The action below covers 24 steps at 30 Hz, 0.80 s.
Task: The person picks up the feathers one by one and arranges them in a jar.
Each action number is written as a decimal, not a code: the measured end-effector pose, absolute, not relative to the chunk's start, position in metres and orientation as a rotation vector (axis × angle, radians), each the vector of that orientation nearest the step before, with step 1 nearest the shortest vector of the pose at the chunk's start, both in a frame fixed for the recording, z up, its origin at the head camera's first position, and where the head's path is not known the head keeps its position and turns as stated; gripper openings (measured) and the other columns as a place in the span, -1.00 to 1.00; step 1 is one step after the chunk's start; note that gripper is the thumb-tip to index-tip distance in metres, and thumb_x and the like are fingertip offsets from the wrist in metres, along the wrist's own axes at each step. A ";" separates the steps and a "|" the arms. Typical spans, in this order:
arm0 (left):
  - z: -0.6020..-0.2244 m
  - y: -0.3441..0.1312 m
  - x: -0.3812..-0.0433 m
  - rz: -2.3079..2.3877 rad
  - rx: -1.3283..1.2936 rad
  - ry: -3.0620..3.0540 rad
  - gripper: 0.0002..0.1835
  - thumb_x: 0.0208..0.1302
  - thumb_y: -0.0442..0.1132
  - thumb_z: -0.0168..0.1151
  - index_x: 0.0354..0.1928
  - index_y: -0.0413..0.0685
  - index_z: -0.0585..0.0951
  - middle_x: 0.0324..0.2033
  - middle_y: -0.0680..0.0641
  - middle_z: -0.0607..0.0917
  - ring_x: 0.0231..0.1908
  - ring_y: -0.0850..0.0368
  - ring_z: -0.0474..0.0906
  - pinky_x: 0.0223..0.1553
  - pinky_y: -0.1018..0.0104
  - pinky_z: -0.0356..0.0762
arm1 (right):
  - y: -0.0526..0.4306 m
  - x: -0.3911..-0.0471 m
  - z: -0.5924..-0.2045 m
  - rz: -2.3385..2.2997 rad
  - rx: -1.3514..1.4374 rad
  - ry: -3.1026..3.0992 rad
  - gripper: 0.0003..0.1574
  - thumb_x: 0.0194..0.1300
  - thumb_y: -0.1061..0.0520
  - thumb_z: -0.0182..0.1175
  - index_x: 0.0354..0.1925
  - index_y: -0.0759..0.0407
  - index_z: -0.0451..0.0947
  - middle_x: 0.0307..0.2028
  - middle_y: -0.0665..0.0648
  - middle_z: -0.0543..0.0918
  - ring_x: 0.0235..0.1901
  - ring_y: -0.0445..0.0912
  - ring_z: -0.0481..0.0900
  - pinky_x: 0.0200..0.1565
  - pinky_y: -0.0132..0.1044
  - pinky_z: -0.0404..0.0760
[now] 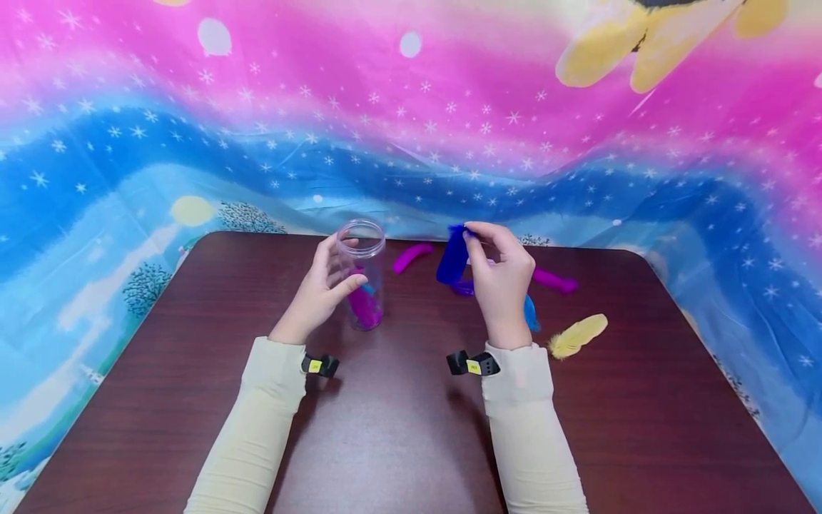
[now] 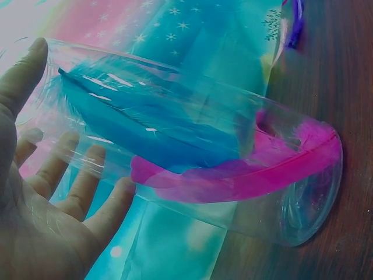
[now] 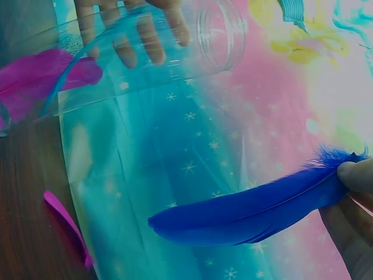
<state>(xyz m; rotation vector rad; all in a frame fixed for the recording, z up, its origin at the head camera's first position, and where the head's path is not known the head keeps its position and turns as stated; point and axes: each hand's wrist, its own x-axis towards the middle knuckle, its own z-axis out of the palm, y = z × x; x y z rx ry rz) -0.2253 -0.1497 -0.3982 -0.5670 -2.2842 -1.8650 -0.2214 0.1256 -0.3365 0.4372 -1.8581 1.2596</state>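
My left hand (image 1: 324,285) grips a clear plastic jar (image 1: 362,246) without a lid, thumb on one side and fingers around the other. Inside the jar lie a light blue feather (image 2: 151,128) and magenta feathers (image 2: 245,178). My right hand (image 1: 507,285) pinches a dark blue feather (image 3: 250,210) by its fluffy quill end, between thumb and fingertips. The feather hangs tip down to the right of the jar, apart from it.
On the table (image 1: 385,414) lie a magenta feather (image 1: 411,257) near the back edge, another magenta feather (image 1: 555,281), a light blue feather (image 1: 531,314) partly behind my right hand, a purple feather (image 1: 464,288) and a yellow feather (image 1: 578,336). A patterned cloth (image 1: 398,157) hangs behind.
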 end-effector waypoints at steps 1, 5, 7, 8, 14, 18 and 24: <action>-0.398 -0.150 -0.225 -1.862 -0.570 -2.279 -0.14 0.40 -0.36 0.28 0.57 0.08 0.02 0.43 -0.20 0.32 0.38 -0.09 0.31 0.41 -0.09 0.29 | 0.125 -0.221 -0.335 1.264 0.439 -1.853 -0.82 0.34 0.28 0.34 -0.09 0.29 0.75 -0.17 0.18 0.77 -0.25 0.02 0.76 -0.21 -0.41 0.71; -0.398 -0.150 -0.225 -1.850 -0.589 -2.271 -0.16 0.41 -0.32 0.28 0.57 0.11 0.04 0.42 -0.18 0.33 0.36 -0.06 0.32 0.40 -0.08 0.30 | 0.121 -0.221 -0.328 1.286 0.473 -1.823 -0.82 0.34 0.31 0.32 -0.10 0.33 0.74 -0.18 0.22 0.76 -0.23 0.03 0.77 -0.17 -0.34 0.73; -0.398 -0.150 -0.225 -1.845 -0.600 -2.268 -0.16 0.41 -0.30 0.29 0.57 0.13 0.05 0.42 -0.20 0.33 0.36 -0.06 0.33 0.40 -0.08 0.31 | 0.119 -0.221 -0.324 1.293 0.497 -1.809 -0.82 0.35 0.31 0.32 -0.10 0.35 0.73 -0.18 0.24 0.75 -0.22 0.02 0.78 -0.16 -0.32 0.74; -0.398 -0.150 -0.225 -1.846 -0.604 -2.266 -0.16 0.41 -0.30 0.29 0.57 0.13 0.05 0.42 -0.21 0.33 0.35 -0.05 0.33 0.40 -0.08 0.31 | 0.118 -0.221 -0.323 1.290 0.508 -1.805 -0.82 0.35 0.31 0.31 -0.09 0.36 0.73 -0.18 0.24 0.75 -0.22 0.02 0.78 -0.16 -0.32 0.74; -0.398 -0.150 -0.225 -1.849 -0.601 -2.262 -0.17 0.41 -0.30 0.29 0.56 0.12 0.06 0.41 -0.17 0.34 0.36 -0.03 0.32 0.40 -0.07 0.32 | 0.111 -0.220 -0.314 1.280 0.528 -1.796 -0.81 0.36 0.29 0.31 -0.08 0.35 0.73 -0.17 0.24 0.75 -0.22 0.00 0.77 -0.20 -0.35 0.74; -0.398 -0.151 -0.225 -1.849 -0.598 -2.261 -0.17 0.41 -0.29 0.30 0.56 0.11 0.06 0.40 -0.10 0.37 0.37 -0.04 0.32 0.40 -0.08 0.32 | 0.107 -0.220 -0.309 1.258 0.537 -1.797 -0.78 0.38 0.26 0.30 -0.06 0.35 0.72 -0.15 0.24 0.75 -0.21 -0.02 0.77 -0.20 -0.34 0.74; -0.399 -0.151 -0.226 -1.852 -0.609 -2.250 -0.17 0.39 -0.31 0.31 0.55 0.10 0.07 0.41 -0.19 0.34 0.35 -0.08 0.35 0.39 -0.09 0.32 | 0.102 -0.223 -0.302 1.245 0.571 -1.779 -0.77 0.38 0.28 0.29 -0.04 0.38 0.70 -0.14 0.27 0.73 -0.14 0.00 0.72 -0.07 -0.28 0.71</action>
